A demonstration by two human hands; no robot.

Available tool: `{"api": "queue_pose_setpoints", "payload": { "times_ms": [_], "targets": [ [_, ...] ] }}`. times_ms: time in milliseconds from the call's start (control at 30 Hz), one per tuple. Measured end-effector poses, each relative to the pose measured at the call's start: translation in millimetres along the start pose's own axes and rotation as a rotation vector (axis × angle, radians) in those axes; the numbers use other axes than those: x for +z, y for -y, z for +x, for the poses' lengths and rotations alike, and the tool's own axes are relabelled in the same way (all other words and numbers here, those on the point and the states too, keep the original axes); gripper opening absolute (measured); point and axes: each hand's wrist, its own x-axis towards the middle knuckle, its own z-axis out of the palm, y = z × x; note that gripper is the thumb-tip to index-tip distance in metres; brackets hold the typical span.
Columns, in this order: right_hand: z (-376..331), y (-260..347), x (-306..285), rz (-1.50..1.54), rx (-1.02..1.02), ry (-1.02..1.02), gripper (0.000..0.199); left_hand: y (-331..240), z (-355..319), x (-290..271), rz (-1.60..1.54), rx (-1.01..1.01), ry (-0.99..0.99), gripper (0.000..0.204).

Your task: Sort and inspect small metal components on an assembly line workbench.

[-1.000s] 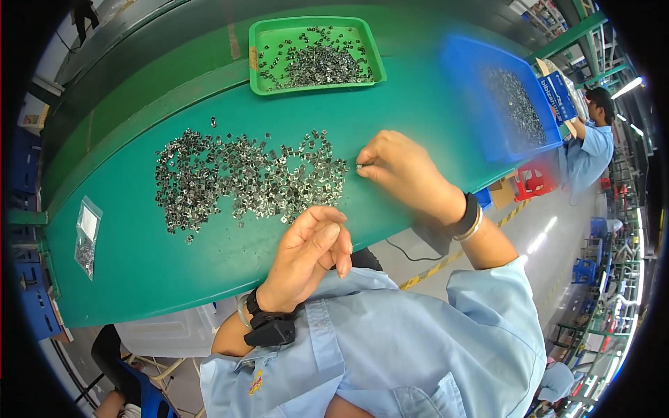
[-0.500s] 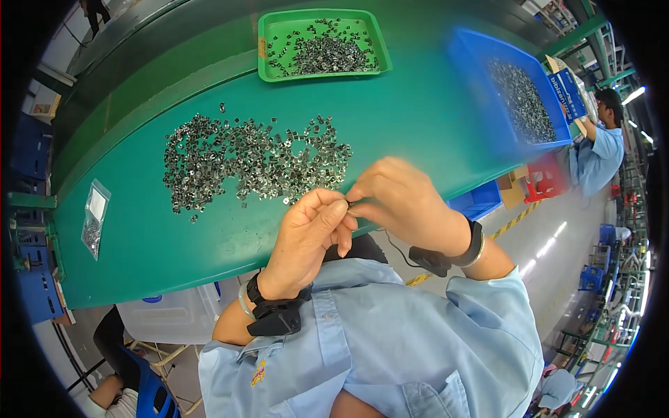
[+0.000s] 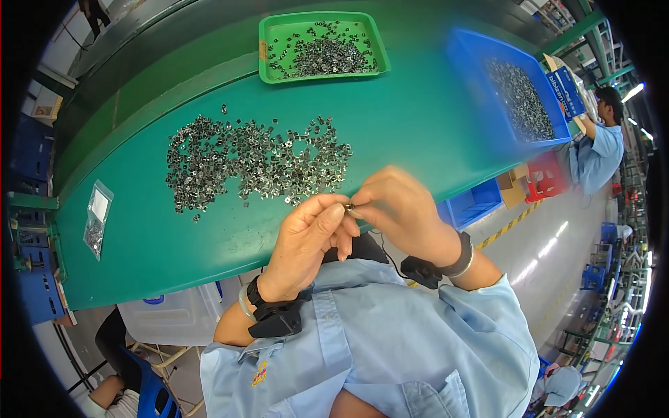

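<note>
My left hand [image 3: 311,233] and my right hand [image 3: 398,207] meet above the near edge of the green table. Between their fingertips sits a small dark metal part [image 3: 349,207]. The left thumb and forefinger pinch it from one side, the right thumb and fingers from the other. Its exact shape is mostly hidden by the fingers. Just beyond the hands, a loose spread of small shiny metal pieces [image 3: 265,160] lies on the tabletop.
A green tray [image 3: 324,79] of similar small parts stands at the back. At the right is a blue bin [image 3: 474,76] full of metal pieces. A clear plastic bag [image 3: 95,223] lies far left. Another person [image 3: 599,150] works beyond the bin.
My right hand and forearm have shifted slightly, with the wrist drawn a little left and lower. Both hands still meet at the small part.
</note>
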Motion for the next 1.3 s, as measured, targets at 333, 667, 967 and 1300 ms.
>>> {"api": "queue_pose_setpoints", "payload": {
  "times_ms": [333,667,967,1300],
  "targets": [
    [-6.8,2.4,12.4,0.019,-0.002,-0.067,0.022,3.2,0.9,-7.9,0.022,0.061,0.004,0.018],
    [-14.6,7.2,13.1,0.339,0.223,-0.062,0.018,3.2,2.3,-6.5,-0.065,0.017,0.06,0.016],
    [-15.1,2.8,10.1,0.173,0.054,-0.052,0.019,5.2,3.3,-7.9,-0.111,-0.023,0.096,0.013],
    [-18.6,-1.4,13.0,0.062,-0.036,-0.082,0.018,3.9,0.0,-3.2,-0.094,-0.013,0.044,0.014]
  ]
}}
